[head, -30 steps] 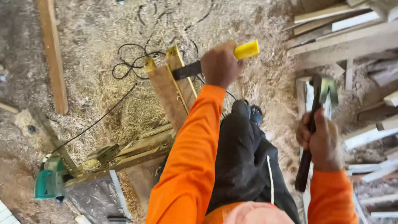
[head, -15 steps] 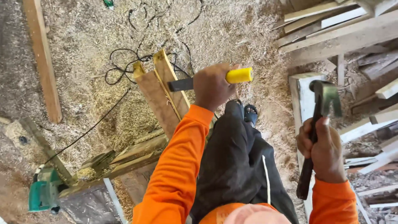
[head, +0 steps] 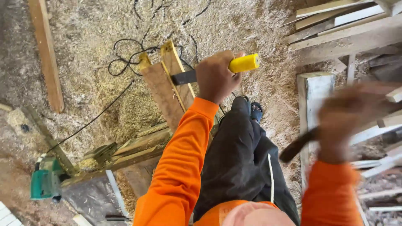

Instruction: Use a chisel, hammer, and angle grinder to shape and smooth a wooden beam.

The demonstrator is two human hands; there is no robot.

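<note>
1. Since half a second ago the right hand has swung into a blur. The hammer head that stood up clearly above it earlier is now lost in the smear, and only the dark handle shows, slanting down and left from the fist.
2. Right-hand grip: closed around the hammer handle. How the fingers lie cannot be told through the blur.
3. The left hand has hardly shifted. It is wrapped tight round a chisel with a yellow butt sticking out to the right and a dark flat blade reaching left.
4. The blade tip rests against the upper end of a slanted wooden board — right at the seam between the brown face and its yellow-painted edge strip.
5. Edges: the board's top end is free, with open sawdust floor beyond it. Its lower end meets a crosswise timber frame lying to the lower left.
6. Open room: bare sawdust spreads above and left of the board, crossed only by a looping black cable and a loose plank well off to the left.
7. The right side is crowded — a pale upright post stands just beside the swinging hand, with stacked lumber behind it.
8. A green power tool sits at the frame's far left end.
9. The person's dark trouser leg stands between the two hands.
</note>
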